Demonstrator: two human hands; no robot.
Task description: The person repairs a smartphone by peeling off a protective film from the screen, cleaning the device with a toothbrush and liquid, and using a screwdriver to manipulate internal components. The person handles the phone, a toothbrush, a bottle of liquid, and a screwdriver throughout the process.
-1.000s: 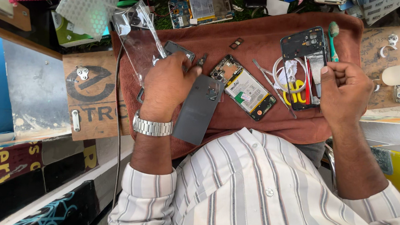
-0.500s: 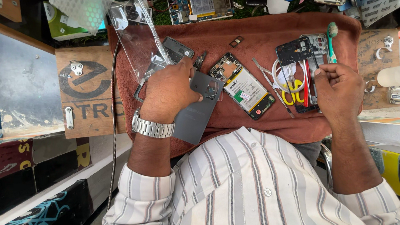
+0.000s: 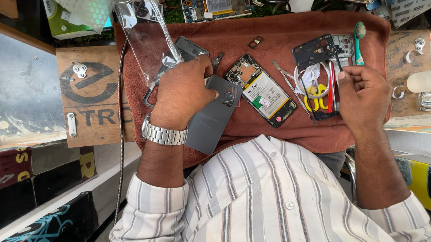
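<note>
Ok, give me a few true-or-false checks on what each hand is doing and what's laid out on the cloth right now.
1. The left hand rests on a grey phone back cover. True.
2. The opened phone lies between the hands. True.
3. The right hand grips the toothbrush. False: it lies apart, above the hand.
4. The cloth is blue. False: reddish-brown.
5. A metal watch is on the left wrist. True.

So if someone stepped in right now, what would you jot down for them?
Left hand grips the grey back cover over the brown cloth.
Right hand is curled shut beside the black frame; whether it pinches anything is unclear.
Opened phone lies between the hands, battery exposed, tweezers beside it.
Done: cover off.
Left: phone open, parts spread out.
</note>
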